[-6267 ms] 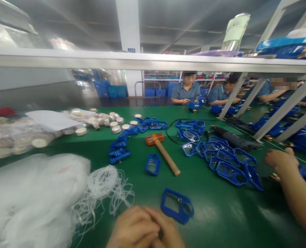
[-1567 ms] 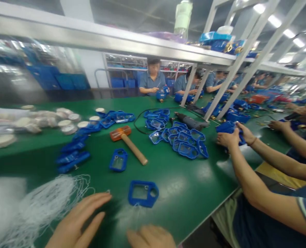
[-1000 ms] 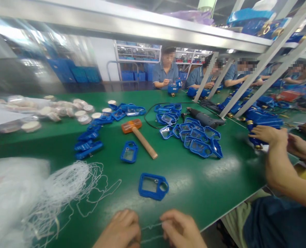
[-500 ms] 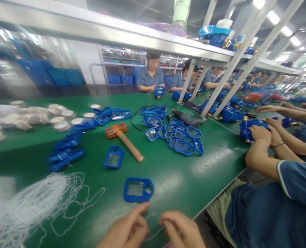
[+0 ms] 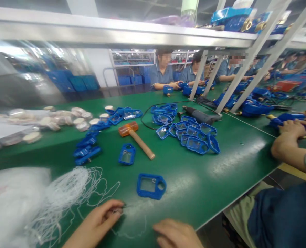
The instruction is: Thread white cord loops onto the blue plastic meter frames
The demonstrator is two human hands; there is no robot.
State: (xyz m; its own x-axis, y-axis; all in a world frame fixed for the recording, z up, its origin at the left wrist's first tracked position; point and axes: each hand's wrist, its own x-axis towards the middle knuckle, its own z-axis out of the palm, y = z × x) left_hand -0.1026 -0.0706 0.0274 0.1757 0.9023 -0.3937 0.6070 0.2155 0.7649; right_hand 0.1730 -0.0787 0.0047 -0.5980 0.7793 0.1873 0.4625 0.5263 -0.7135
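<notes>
My left hand [image 5: 101,220] is closed in a pinch, with thin white cord [image 5: 128,237] at its fingertips. A loop of that cord lies over the green table between my hands. My right hand [image 5: 177,234] is at the bottom edge, its fingers stretched out and apart from the cord, with nothing visible in them. Just beyond my hands lies a blue plastic frame [image 5: 139,186] with a clear window and a round hole. A tangled heap of white cord [image 5: 67,193] spreads to the left of my left hand.
Farther in lie a mallet [image 5: 141,144], another blue frame [image 5: 127,154], piles of blue frames [image 5: 198,144], a grey power tool [image 5: 201,115] and round whitish discs [image 5: 82,124]. A white plastic bag [image 5: 16,199] sits left. Co-workers sit opposite; one [image 5: 284,220] sits at my right.
My hands have moved apart, the left one leftward, and the cord loop between them is wider. The view has turned left, so the table's things appear farther right.
</notes>
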